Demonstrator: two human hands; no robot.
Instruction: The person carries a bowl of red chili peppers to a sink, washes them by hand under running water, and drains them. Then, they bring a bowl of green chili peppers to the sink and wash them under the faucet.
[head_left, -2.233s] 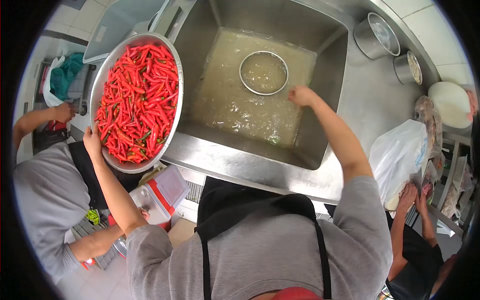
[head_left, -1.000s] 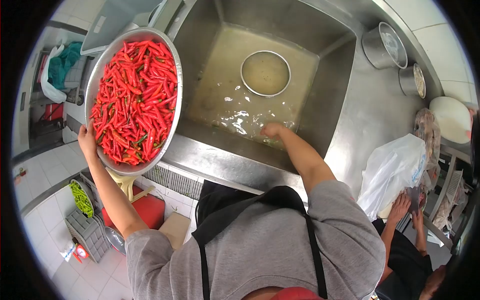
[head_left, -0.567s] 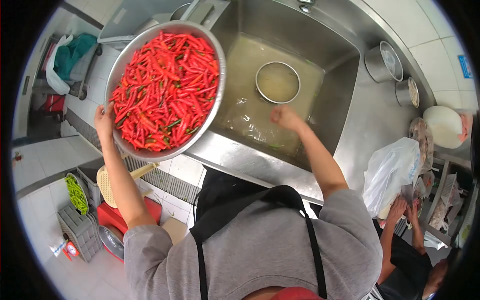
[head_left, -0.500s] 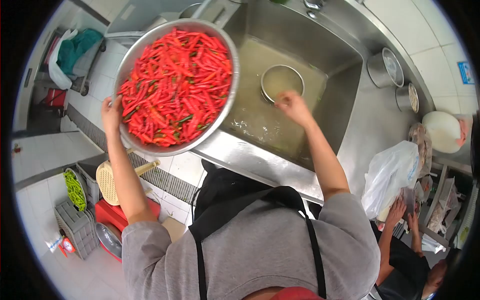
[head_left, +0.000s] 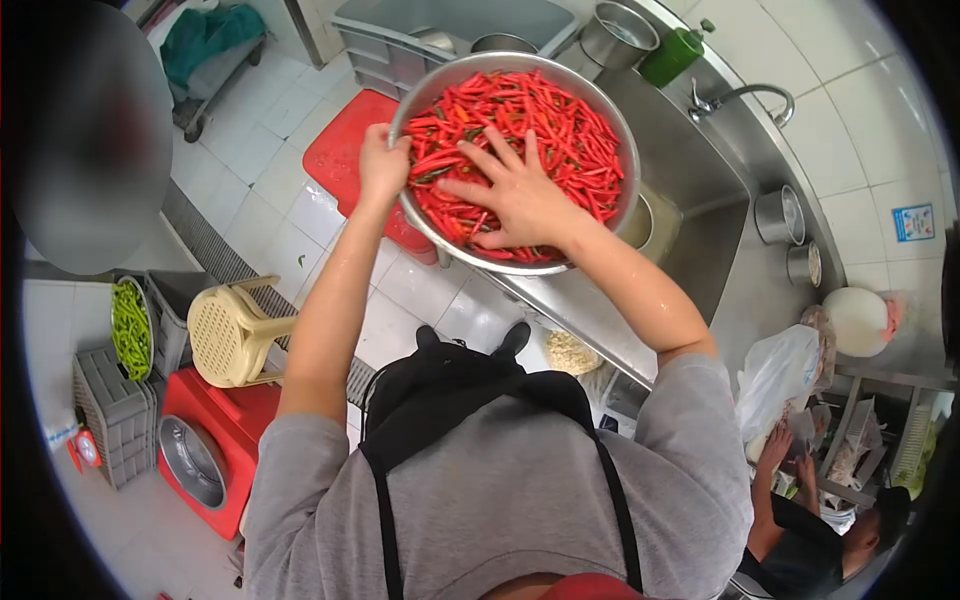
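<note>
Two bare hands work on one steel bowl (head_left: 440, 238) at about 12 o'clock in the head view. The bowl is heaped with red chillies (head_left: 545, 110) and is held up and tilted over the near left edge of the sink (head_left: 700, 215).

The left hand (head_left: 383, 165) has its grip closed on the bowl's rim at the bowl's 9 o'clock, thumb over the edge. The right hand (head_left: 520, 195) lies flat on the chillies at the bowl's 6 o'clock. Its grip is apart, with the fingers (head_left: 500, 150) spread wide and pressing on the heap, clamped on nothing.

At 1 o'clock from the bowl, a green bottle (head_left: 672, 55) stands near the tap (head_left: 745, 95). Two small steel pots (head_left: 782, 215) sit on the worktop (head_left: 740, 300) at 3 o'clock.

On the tiled floor at 9 o'clock a cream plastic stool (head_left: 232, 335) lies beside a grey crate holding green chillies (head_left: 130, 328). A red bin (head_left: 215, 440) stands just below the stool at 8 o'clock. A red board (head_left: 345, 150) lies on the floor at the bowl's 9 o'clock, partly behind the left hand.

At 4 o'clock a co-worker's hand (head_left: 772, 450) is busy just beneath a white plastic bag (head_left: 780, 375).
</note>
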